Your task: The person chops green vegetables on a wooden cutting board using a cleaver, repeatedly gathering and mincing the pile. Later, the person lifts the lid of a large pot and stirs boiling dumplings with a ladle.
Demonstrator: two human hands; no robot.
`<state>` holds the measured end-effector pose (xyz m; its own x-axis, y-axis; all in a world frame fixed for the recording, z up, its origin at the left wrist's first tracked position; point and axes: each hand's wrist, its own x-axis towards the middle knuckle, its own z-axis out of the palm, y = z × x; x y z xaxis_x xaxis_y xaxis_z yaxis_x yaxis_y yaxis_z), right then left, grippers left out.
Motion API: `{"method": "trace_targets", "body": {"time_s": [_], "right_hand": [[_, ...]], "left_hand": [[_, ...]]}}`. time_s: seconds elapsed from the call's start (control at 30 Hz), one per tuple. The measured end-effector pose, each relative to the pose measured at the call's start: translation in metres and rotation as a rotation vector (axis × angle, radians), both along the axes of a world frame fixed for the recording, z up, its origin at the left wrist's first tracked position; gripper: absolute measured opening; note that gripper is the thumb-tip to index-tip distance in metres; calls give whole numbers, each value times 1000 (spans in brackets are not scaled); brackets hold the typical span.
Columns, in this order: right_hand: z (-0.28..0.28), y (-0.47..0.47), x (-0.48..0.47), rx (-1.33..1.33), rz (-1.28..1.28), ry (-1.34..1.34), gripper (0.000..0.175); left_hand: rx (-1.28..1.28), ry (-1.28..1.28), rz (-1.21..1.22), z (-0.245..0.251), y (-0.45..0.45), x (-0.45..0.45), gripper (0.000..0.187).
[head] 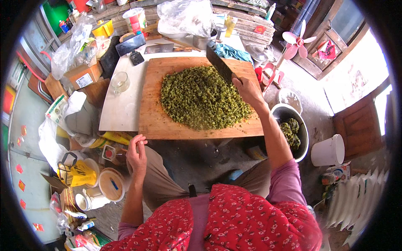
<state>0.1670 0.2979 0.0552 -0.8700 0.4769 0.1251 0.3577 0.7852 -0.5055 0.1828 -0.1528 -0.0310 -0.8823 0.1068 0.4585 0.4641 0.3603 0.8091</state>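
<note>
A wide heap of finely chopped green vegetables lies on a wooden cutting board. My right hand grips the handle of a cleaver, whose dark blade slants over the heap's upper right part; whether it touches the heap cannot be told. Beside the board's near left corner, my left hand holds nothing, its fingers loosely bent and partly apart. A second cleaver lies flat behind the board.
A glass mug and a phone are on the white table at left. At right stand a basin with dark leafy vegetables, a white bucket and a pink fan. Tubs and bags crowd the left floor.
</note>
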Motion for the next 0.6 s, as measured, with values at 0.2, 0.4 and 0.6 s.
{"method": "trace_targets", "body": {"time_s": [0.2, 0.4, 0.6], "right_hand": [[-7, -9, -14, -86, 141, -89, 52], [-3, -28, -16, -37, 217, -155, 50], [1, -23, -24, -76, 203, -182, 52]], "left_hand": [[-18, 0, -19, 1, 1, -1, 18], [-43, -16, -12, 3, 0, 1, 19], [13, -15, -12, 3, 0, 0, 18]]}}
